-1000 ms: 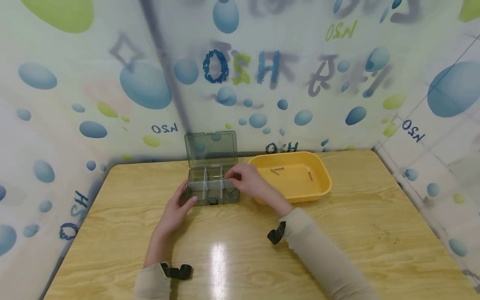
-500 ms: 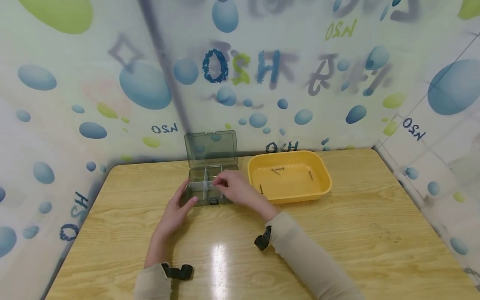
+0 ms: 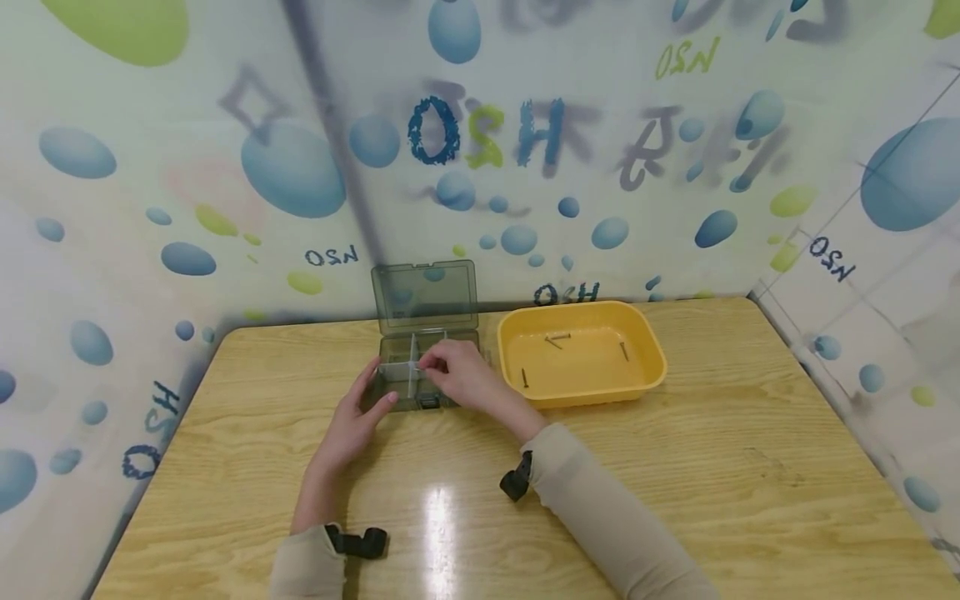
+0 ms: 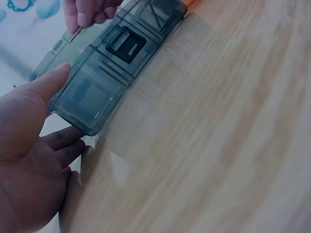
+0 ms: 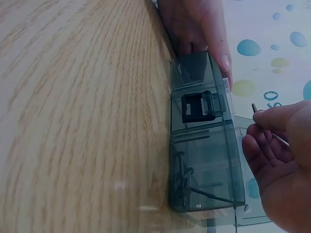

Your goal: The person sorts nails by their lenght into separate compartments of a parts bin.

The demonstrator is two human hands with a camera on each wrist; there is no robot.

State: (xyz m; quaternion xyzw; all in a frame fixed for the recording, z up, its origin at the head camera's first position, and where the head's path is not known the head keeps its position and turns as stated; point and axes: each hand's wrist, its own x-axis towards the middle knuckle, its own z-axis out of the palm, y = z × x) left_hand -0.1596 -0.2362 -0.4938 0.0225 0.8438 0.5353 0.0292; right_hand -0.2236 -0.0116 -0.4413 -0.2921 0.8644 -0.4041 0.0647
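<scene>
A translucent grey-green compartment box (image 3: 406, 406) stands on the table, its lid (image 3: 425, 298) raised at the back. My left hand (image 3: 356, 423) holds the box at its left end, thumb at the front rim and fingers along the side. Over the middle of the box, my right hand (image 3: 467, 375) pinches a screw (image 5: 254, 108) between thumb and fingertips; its threaded tip also shows in the left wrist view. Several screws (image 5: 182, 170) lie in the front right compartment, seen through the wall in the right wrist view. My right hand covers part of the right compartments in the head view.
To the right of the box sits a yellow tray (image 3: 592, 398) with several screws (image 3: 525, 378) scattered inside. A patterned curtain (image 3: 525, 192) rises behind the table's back edge. The wooden table (image 3: 637, 483) extends in front and to both sides.
My right hand has shifted left, from the right compartments to above the middle of the box. A screw at the tray's left end has come into view. My left hand stays put.
</scene>
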